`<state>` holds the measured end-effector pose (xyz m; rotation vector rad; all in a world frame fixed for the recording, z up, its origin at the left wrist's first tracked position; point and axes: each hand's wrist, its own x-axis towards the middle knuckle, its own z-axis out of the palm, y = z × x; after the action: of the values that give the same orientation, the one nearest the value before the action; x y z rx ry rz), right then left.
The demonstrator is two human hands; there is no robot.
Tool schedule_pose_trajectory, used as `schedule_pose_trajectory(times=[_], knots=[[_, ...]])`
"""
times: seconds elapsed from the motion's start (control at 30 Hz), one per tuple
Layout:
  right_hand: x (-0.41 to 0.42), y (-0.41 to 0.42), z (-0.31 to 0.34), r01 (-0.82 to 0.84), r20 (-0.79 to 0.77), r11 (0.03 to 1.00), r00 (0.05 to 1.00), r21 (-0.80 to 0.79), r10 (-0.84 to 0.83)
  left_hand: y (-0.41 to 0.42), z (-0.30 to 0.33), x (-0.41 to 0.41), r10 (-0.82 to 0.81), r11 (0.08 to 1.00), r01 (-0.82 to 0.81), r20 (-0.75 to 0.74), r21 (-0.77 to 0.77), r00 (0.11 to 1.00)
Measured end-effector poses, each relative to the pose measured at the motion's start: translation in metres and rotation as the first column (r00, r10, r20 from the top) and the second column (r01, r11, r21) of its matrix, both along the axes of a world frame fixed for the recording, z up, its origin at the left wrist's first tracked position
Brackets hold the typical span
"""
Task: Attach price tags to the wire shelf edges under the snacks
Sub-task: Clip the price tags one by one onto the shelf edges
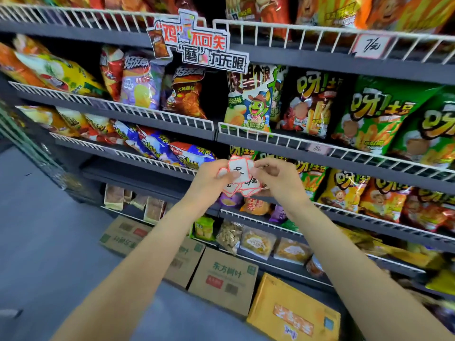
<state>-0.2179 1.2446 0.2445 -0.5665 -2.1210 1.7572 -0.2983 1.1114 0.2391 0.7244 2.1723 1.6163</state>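
The handwriting on the price tags [240, 177] is too blurred to read, and the lower tags of the bunch are partly hidden behind the fingers. Both bare forearms reach forward, the left hand [213, 176] and right hand [278, 179] together pinching the red-bordered bunch in front of the wire shelf edge [357, 153]. One tag [317, 148] already hangs there, under the green chip bags [376, 119].
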Motion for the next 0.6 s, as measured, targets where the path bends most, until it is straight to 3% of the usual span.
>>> schedule_pose_trajectory(times=[0.1,0.27,0.6], knots=[[-0.005,-0.011,-0.006,0.083,0.022,0.996,0.996,0.013,-0.083,-0.009,-0.004,-0.013,-0.103,0.993,0.102,-0.011,-0.062,0.995],[-0.009,-0.013,-0.014,0.208,0.077,0.975,0.976,-0.079,-0.202,-0.009,-0.017,-0.026,-0.100,0.989,0.099,-0.002,-0.112,0.995],[-0.005,0.031,-0.024,0.135,0.153,0.975,0.982,-0.178,-0.108,0.033,-0.032,-0.022,-0.025,0.994,0.032,0.067,-0.100,0.997]])
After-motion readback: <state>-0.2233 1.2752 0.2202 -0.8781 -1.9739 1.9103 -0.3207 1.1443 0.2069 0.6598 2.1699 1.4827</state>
